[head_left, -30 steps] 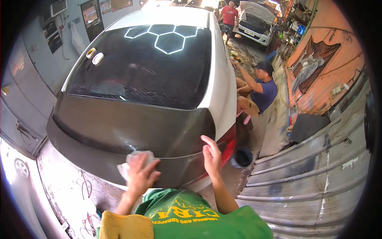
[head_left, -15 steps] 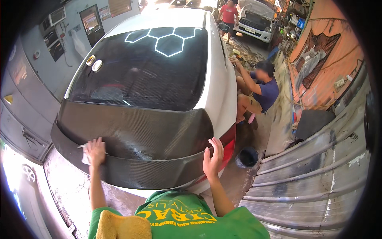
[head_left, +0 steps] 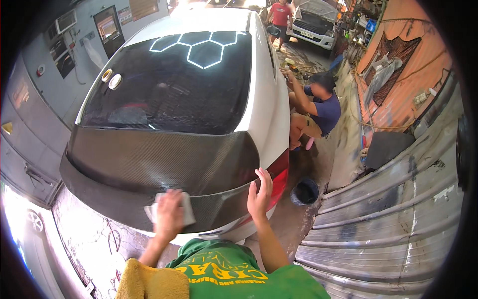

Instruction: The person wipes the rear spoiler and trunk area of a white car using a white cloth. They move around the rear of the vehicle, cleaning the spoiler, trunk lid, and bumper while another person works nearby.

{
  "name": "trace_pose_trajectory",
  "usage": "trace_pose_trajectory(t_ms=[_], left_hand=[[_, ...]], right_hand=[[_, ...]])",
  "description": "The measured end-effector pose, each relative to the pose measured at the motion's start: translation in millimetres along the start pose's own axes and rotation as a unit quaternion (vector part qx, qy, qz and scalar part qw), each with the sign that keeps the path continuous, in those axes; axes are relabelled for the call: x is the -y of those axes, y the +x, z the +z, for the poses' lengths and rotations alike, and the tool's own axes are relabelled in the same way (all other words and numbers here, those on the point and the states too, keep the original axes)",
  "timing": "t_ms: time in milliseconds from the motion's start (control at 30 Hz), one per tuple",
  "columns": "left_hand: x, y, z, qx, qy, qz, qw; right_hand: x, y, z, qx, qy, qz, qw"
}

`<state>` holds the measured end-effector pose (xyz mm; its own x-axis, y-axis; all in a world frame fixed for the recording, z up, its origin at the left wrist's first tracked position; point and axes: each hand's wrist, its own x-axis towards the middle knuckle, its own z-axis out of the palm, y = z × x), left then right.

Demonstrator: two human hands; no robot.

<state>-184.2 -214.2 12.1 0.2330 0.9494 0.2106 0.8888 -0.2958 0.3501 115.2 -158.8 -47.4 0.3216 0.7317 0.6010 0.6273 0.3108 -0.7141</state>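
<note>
The head view looks down on the rear of a white car (head_left: 269, 94) with a dark carbon-weave boot lid (head_left: 159, 164). The left hand (head_left: 169, 217) presses a pale cloth (head_left: 186, 212) flat against the lower lip of that lid, palm spread over it rather than pinching it. Half a second ago this hand and cloth were far out at the lid's left end, and a second ago near the middle; the cloth has now swept back toward the centre, so the wiping appears to run in side-to-side passes along the rear edge, with that strip probably covered more than once. The right hand (head_left: 260, 197) has stayed where it was, open, fingers spread and braced on the lid's right corner just beside the red tail light (head_left: 279, 174), holding nothing.

The lid is glossy and dry-looking, and the tinted rear window (head_left: 174, 89) mirrors a hexagon ceiling light. A yellow towel (head_left: 149, 281) lies over the person's shoulder. To the right, another person in a blue shirt (head_left: 318, 107) crouches at the car's side, a black bucket (head_left: 304, 192) stands on the wet concrete floor (head_left: 318, 164), and a corrugated metal shutter (head_left: 388, 224) closes off that side. A second white vehicle (head_left: 313, 22) is parked further off.
</note>
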Motion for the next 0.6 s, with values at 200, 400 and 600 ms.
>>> trace_pose_trajectory(t_ms=[200,400,600], left_hand=[[201.3,-21.3,-83.2,-0.054,0.26,-0.323,0.908],[227.3,-0.1,-60.1,-0.008,0.319,-0.245,0.916],[6.6,14.4,18.7,-0.09,0.155,-0.045,0.983]], right_hand=[[-1.2,0.3,2.7,-0.009,-0.005,-0.003,1.0],[4.4,3.4,-0.8,-0.001,-0.005,-0.005,1.0],[0.6,1.7,1.7,-0.016,0.004,0.0,1.0]])
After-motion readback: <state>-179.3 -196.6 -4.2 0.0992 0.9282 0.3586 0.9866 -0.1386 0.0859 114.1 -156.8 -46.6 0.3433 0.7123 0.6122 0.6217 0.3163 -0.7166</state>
